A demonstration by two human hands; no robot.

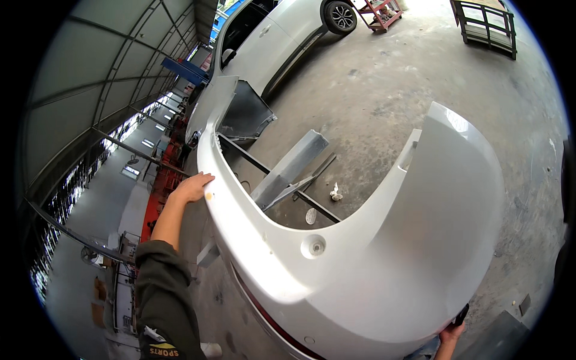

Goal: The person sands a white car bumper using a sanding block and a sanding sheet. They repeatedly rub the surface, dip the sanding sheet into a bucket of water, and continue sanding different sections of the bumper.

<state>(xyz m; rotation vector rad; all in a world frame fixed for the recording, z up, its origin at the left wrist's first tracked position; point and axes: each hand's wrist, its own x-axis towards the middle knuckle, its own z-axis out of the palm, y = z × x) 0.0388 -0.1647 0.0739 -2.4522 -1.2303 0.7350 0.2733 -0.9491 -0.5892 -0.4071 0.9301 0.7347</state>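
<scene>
Bumper cover [360, 264]: white painted plastic, glossy and smooth, with soft reflections.
Stand [288, 171]: grey metal bars, dull finish.
Floor [390, 78]: bare concrete, rough, matt, stained.
Sleeve [165, 300]: olive cloth, matt.
Car [270, 36]: white painted metal, glossy.
Roof [78, 78]: grey sheet on metal trusses, matt.

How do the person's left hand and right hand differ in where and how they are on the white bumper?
The left hand lies flat on the white bumper's upper edge, arm outstretched; the right hand is at its lower rim, mostly hidden. The left hand is empty; the right hand seems to hold something dark. Both touch the bumper.
</scene>
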